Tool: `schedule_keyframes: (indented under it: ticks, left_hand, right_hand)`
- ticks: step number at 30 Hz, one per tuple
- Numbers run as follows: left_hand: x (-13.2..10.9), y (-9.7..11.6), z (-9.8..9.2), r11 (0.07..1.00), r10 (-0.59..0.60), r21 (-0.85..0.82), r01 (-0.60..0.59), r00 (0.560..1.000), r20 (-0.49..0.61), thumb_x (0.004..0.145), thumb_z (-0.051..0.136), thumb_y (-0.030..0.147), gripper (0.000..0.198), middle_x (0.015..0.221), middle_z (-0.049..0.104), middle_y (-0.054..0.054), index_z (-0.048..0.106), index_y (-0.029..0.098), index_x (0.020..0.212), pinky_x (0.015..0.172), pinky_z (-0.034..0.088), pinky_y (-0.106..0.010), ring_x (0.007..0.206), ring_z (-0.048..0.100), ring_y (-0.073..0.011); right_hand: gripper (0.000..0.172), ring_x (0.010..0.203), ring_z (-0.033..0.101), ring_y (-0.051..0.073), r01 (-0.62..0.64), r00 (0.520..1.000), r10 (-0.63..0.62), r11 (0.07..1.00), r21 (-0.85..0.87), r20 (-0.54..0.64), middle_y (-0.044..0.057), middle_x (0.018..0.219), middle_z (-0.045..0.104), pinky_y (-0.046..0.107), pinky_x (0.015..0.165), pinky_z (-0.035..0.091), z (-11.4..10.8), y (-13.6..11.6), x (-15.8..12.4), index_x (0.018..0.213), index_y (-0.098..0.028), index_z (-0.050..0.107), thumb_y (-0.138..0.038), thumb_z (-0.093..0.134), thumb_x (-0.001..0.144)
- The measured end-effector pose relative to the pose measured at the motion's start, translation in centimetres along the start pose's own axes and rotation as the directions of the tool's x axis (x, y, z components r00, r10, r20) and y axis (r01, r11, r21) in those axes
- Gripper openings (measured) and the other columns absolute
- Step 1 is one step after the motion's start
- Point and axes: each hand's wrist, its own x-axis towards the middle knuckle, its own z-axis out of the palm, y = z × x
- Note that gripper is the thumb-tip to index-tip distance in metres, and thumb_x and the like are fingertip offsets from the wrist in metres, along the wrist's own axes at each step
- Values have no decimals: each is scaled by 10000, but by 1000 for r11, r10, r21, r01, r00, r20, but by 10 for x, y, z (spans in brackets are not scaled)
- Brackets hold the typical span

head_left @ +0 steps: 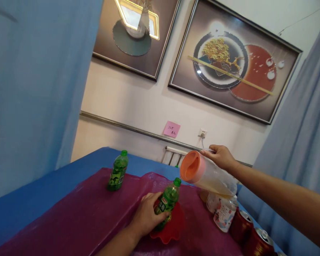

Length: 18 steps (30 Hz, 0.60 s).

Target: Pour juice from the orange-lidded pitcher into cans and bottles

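My left hand (148, 215) is wrapped round a green drink bottle (170, 196) with a dark label. The bottle stands, slightly leaning, over a red wavy-edged dish (174, 227). A translucent plastic pitcher (210, 174) with an orange lid (193, 166) is tilted to the left, with my right hand (220, 156) closed at its handle. Some yellowish liquid lies along the pitcher's lower side. Its lidded end is close to the bottle's mouth; whether liquid is flowing, I cannot tell. Another green bottle (118, 170) stands upright to the left.
A purple plastic sheet (96, 209) covers part of the blue table (50, 188). On the right stand a clear labelled bottle (225, 213) and red cans (241, 227). Blue curtains (34, 89) hang at both sides. Behind are a wall rail (133, 128) and framed pictures (234, 60).
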Motion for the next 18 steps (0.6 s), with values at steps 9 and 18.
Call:
schedule_keyframes:
  ticks: [9,18]
  left_hand:
    - [0,0,0,1000,-2,-4,2,1000,2,637,837,311,618,1162,730,-86,685,243,1232,1012,456,-412,1117,638,-315]
    - [1,-1,1,1000,5,-1,-5,1000,15,645,830,294,631,1170,720,-104,671,197,1249,1011,445,-416,1117,629,-310]
  right_hand:
    - [643,504,257,102,-3,1000,3,1000,17,-6,-73,518,268,262,465,210,0,1,0,547,-250,328,-807,595,726]
    - [665,511,257,103,15,1000,-16,1000,-26,-18,-71,525,270,266,481,223,-3,0,2,542,-247,326,-841,571,718]
